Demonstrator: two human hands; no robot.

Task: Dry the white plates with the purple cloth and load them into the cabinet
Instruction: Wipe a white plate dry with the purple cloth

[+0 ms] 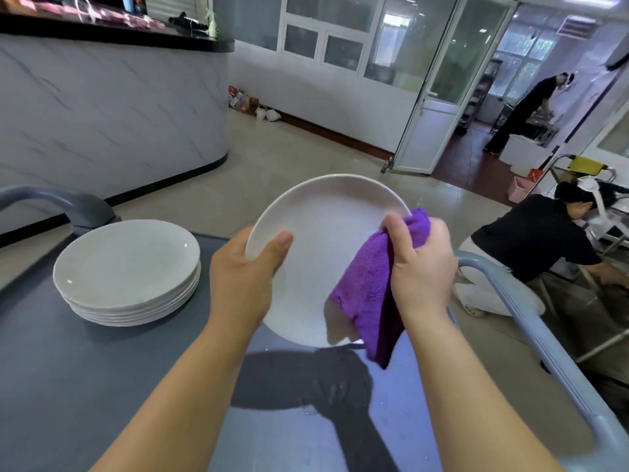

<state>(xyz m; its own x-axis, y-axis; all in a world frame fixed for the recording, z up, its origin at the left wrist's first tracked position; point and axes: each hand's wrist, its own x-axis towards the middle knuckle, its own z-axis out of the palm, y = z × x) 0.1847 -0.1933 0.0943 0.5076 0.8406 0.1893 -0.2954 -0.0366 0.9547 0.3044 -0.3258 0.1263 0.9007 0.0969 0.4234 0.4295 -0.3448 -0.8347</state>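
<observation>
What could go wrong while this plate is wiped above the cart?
The left hand holds the plate by one rim in mid-air; pushing with the cloth could make it slip and drop onto the cart. The right hand presses the cloth on the right edge only, so the rest might be missed.

The place is looking like a restaurant's service area. White plates [126, 264] are sitting stacked on a grey cart [68, 386] near a marble-look bar [102, 107], and a person in black [526, 112] is working beyond glazed doors [439, 83].
</observation>
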